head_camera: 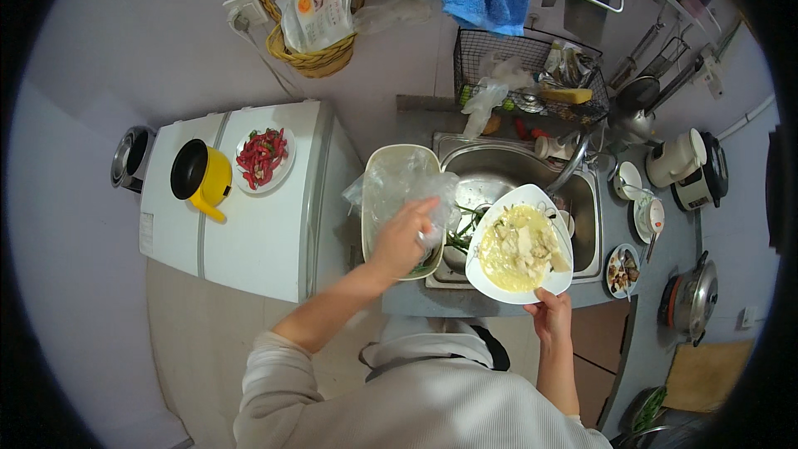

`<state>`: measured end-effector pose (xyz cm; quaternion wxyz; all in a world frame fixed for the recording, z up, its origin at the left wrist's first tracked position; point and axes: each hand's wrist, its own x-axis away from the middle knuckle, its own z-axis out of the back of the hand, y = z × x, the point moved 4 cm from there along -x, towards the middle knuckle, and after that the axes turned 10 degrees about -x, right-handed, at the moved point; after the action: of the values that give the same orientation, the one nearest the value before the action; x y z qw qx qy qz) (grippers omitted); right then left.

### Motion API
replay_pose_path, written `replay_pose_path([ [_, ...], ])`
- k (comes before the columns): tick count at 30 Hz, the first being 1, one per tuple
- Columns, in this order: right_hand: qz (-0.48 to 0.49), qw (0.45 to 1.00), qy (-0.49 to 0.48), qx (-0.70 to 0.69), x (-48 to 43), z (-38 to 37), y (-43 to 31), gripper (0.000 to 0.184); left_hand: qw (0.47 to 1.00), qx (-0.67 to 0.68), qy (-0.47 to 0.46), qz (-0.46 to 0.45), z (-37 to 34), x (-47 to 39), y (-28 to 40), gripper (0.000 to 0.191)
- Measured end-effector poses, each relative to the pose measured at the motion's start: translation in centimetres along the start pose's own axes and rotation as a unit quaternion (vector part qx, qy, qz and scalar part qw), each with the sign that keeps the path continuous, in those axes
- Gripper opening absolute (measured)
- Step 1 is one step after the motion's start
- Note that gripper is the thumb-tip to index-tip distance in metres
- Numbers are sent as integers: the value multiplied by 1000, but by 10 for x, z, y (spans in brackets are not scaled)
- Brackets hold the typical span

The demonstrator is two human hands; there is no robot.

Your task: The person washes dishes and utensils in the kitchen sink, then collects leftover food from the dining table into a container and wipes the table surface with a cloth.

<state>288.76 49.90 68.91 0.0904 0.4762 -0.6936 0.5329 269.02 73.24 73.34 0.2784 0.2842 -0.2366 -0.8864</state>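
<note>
My right hand [550, 315] grips the near rim of a white, rounded-square plate [483, 280] and holds it over the right part of the sink. On the plate lies pale yellow, wet food [520, 246] with whitish chunks. My left hand [402, 240] is above a cream plastic bin [366, 212] at the sink's left side. Its fingers are closed on crumpled clear plastic film [444, 193], which spreads over the bin's mouth. Green stems [461, 238] lie in the stainless steel sink [486, 165], partly hidden by the plate.
Left, a white fridge top [262, 237] carries a yellow pan [215, 178] and a plate of red chilies [263, 159]. The faucet [570, 162] arches behind the held plate. Right, the counter bears small bowls [629, 178], a food plate [622, 271] and a lidded pot [695, 296]. A wire basket [530, 50] hangs behind.
</note>
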Motion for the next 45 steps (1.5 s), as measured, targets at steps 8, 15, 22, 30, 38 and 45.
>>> replay_pose_path([
  [8,5,1000,10,-6,11,17,-2,43,843,-175,-495,116,-36,32,-7,15],
  [15,-21,1000,-2,4,13,14,1,43,914,-222,-331,-77,-11,43,-8,20],
  [22,-11,1000,-26,-4,13,-12,0,41,957,-145,-221,120,36,2,-31,16],
  [30,-23,998,-50,13,10,-39,4,40,967,-122,-205,-90,28,3,-50,12],
  [38,-37,997,-72,22,11,-61,14,40,933,-16,-136,334,16,-28,-90,28],
  [45,-37,996,-60,47,20,-60,18,41,966,-110,-11,235,36,-40,-83,28],
])
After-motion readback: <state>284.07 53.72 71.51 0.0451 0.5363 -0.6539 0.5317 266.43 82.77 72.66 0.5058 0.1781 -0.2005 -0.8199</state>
